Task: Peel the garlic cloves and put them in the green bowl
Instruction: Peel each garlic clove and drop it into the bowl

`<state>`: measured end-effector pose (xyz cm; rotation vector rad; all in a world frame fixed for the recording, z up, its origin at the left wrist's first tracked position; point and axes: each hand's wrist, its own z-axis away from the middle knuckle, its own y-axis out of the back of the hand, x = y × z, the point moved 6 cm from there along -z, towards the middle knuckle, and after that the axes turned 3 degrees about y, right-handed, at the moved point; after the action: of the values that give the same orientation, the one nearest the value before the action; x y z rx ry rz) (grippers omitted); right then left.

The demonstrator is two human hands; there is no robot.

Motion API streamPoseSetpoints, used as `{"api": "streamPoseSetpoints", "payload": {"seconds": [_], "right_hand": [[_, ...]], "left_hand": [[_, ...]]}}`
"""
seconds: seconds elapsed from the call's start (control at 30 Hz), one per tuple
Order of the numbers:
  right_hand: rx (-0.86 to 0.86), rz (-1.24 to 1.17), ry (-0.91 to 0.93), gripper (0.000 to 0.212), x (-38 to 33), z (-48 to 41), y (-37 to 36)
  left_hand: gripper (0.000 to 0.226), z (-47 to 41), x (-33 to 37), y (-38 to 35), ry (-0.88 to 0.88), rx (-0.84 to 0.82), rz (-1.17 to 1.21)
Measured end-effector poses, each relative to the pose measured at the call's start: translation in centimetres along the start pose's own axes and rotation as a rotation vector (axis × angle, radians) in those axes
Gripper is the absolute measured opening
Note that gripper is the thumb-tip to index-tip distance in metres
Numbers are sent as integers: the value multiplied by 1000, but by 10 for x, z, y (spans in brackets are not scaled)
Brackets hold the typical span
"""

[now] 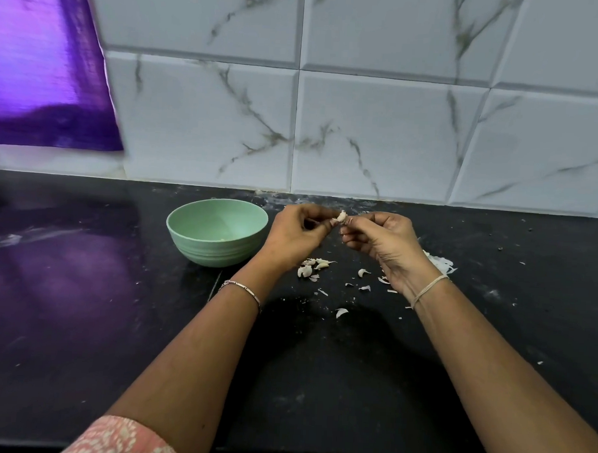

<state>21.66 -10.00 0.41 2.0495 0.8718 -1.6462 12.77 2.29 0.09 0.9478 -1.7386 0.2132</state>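
The fingers point(360, 219) of the left hand point(295, 234) and right hand point(384, 242) pinch one garlic clove point(341, 216) between them, up in the air; best to hold it still and pull the thin skin off gently; more cloves point(314, 265) lie below on the dark surface point(319, 364); the green bowl point(214, 254) sits just left.

A single view, from the person's head, looks forward and down across the dark surface point(352, 382) to the tiled wall point(380, 127) behind it. The lens is wide (the tile joints bow and slant toward the frame's edges). The left hand point(295, 231) and right hand point(382, 240) reach in from the bottom edge and meet near mid-frame, close to the wall's foot.
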Motion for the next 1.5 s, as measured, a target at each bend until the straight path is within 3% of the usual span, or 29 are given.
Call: {"api": "streamPoseSetpoints", "payload": {"seconds": [0.23, 0.43, 0.97, 1.17, 1.5], "right_hand": [[12, -16, 4, 14, 0, 1, 0], [48, 74, 61, 18, 2, -1, 3], [77, 25, 100, 11, 7, -7, 7], [50, -36, 91, 11, 3, -3, 4], [81, 368, 362, 15, -5, -2, 4]], "left_hand": [[18, 10, 19, 1, -227, 95, -215], [17, 12, 23, 0, -246, 120, -219], [10, 6, 4, -13, 34, -4, 233], [19, 5, 1, -11, 68, 73, 310], [4, 11, -1, -14, 182, 59, 476]]}}
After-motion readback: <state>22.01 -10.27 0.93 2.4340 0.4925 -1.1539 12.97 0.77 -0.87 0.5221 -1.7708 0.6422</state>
